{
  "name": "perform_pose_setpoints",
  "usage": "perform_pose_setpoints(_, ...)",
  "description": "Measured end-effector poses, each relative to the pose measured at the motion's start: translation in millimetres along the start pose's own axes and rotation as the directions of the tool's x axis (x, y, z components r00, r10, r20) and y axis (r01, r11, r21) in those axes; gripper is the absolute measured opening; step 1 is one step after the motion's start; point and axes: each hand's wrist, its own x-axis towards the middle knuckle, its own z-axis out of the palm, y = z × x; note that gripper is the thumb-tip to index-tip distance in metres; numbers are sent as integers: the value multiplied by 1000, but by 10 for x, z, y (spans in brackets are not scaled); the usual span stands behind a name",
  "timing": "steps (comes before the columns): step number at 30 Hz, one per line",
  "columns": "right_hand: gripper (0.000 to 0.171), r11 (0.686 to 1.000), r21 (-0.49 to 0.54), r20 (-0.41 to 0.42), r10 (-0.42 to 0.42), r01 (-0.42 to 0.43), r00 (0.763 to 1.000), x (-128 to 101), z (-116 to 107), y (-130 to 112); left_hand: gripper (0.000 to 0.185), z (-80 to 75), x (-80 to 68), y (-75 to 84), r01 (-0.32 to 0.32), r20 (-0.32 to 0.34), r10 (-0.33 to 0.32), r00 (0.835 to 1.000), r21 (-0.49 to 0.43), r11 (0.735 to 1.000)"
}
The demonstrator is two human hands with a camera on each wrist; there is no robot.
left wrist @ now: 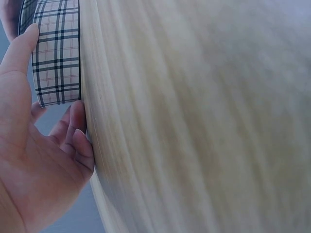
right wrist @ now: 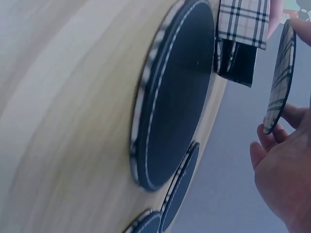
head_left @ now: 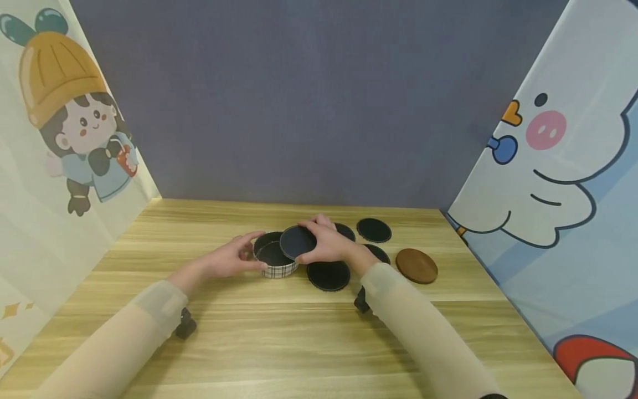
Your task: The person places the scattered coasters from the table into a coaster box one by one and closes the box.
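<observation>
A round coaster holder with plaid outer wall and black inside stands on the table, its top uncovered. My left hand grips it from the left, thumb on the near side and fingers round the far side. In the left wrist view, the thumb presses the plaid wall. Over the holder's right rim, my right hand pinches a round coaster by its edges, black face up and tilted. The right wrist view shows this coaster's plaid underside, apart from the holder wall.
Several black coasters lie right of the holder: a near one, a far one, and others partly hidden by my right hand. A brown wooden disc lies further right. A grey panel stands behind the table.
</observation>
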Motion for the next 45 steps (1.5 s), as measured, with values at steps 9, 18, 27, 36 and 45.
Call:
perform_pose_setpoints(9,107,1000,-14,38,-4,4,999,101,78,-93,104,-8,-28,3,-1,1,1,1000,-30,1000)
perform_pose_setpoints(18,107,1000,1,48,2,-2,999,171,130,-166,104,-10,-16,-35,7,4,-7,1000,-40,999)
perform_pose_setpoints(27,108,1000,5,41,1,-1,999,228,204,-230,103,-20,-27,-9,6,8,-6,1000,-25,1000)
perform_pose_setpoints(36,106,1000,2,39,-4,4,999,253,211,-311,102,-17,-1,-26,1,6,-1,1000,-4,1000)
perform_pose_setpoints(45,99,1000,2,45,-11,11,999,264,218,-307,100,-8,9,6,-16,10,16,1000,-15,1000)
